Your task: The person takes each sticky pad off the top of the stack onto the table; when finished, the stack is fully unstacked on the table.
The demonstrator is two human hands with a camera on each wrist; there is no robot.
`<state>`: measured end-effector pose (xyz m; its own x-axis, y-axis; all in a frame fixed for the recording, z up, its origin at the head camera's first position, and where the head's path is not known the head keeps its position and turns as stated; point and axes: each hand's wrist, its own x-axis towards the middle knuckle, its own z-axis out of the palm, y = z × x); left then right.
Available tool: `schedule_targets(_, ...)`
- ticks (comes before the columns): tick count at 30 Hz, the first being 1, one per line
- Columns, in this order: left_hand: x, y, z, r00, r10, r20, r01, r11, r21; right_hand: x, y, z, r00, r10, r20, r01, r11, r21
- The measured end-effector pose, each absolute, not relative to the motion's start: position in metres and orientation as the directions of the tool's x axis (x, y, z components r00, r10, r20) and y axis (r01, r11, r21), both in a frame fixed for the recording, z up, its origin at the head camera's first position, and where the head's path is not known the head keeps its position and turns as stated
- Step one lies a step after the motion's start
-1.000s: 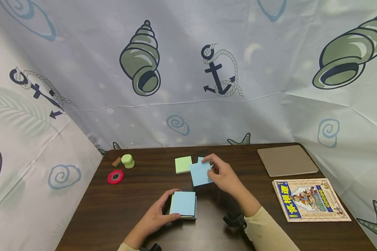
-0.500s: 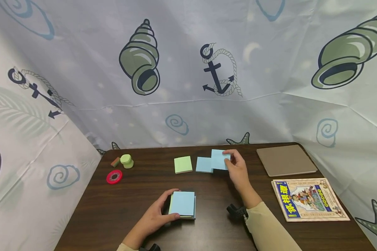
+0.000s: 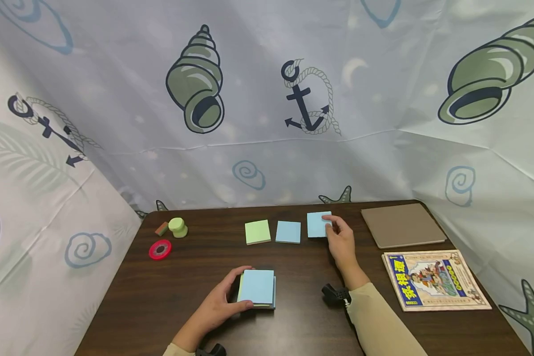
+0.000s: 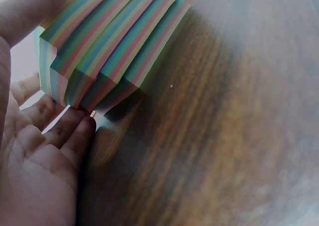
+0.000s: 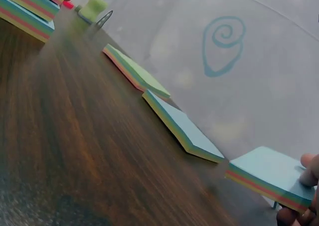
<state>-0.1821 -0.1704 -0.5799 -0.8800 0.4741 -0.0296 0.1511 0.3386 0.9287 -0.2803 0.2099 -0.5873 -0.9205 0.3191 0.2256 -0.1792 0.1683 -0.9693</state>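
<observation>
My left hand (image 3: 222,305) grips a stack of sticky note pads (image 3: 257,287) at the near middle of the table, thumb on the near side and fingers round the far side. Striped, many-coloured edges of the stacked pads (image 4: 107,41) fill the upper left wrist view. Farther back, my right hand (image 3: 340,241) pinches a light blue sticky note pad (image 3: 318,224) by its right edge. Left of it lie another blue pad (image 3: 288,232) and a green pad (image 3: 257,232), in a row with small gaps. In the right wrist view the held pad (image 5: 269,173) looks slightly raised.
At the back left sit a light green spool-shaped object (image 3: 178,227), a small reddish-brown block (image 3: 161,228) and a red ring-shaped roll (image 3: 160,249). To the right lie a brown notebook (image 3: 402,225) and an illustrated book (image 3: 436,280). A patterned curtain (image 3: 258,99) hangs behind the table.
My right hand has carried the blue pad right and back, from over the other blue pad to a spot beside it. My left hand stays on the stack.
</observation>
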Motion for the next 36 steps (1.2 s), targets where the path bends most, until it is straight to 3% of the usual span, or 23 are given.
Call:
schedule_targets(5, -0.1832, -0.1708, -0.5813, -0.88, 0.474, -0.019, 0.162, 0.338, 0.927, -0.282, 0.2121, -0.5883, -0.94, 0.277, 0.201, -0.146, 0.206, -0.968)
schedule_targets(9, -0.183, -0.1705, -0.5805, -0.883, 0.468, -0.025, 0.159, 0.349, 0.923, -0.2835, 0.2127, -0.5881, -0.954, 0.219, 0.203, -0.125, 0.322, -0.938)
schedule_targets(18, -0.1824, -0.1703, -0.5785, -0.885, 0.463, -0.053, 0.132, 0.357, 0.925, -0.2873, 0.2116, -0.5937, -0.961, 0.137, 0.242, -0.114, 0.598, -0.793)
schedule_targets(27, -0.1824, -0.1704, -0.5792, -0.886, 0.46, -0.06, 0.129, 0.367, 0.921, -0.2841, 0.2082, -0.5934, -0.979, 0.069, 0.193, -0.068, 0.778, -0.624)
schedule_targets(36, -0.1829, -0.1708, -0.5805, -0.884, 0.464, -0.047, 0.137, 0.355, 0.925, -0.282, 0.207, -0.5915, -0.988, 0.063, 0.139, -0.033, 0.801, -0.598)
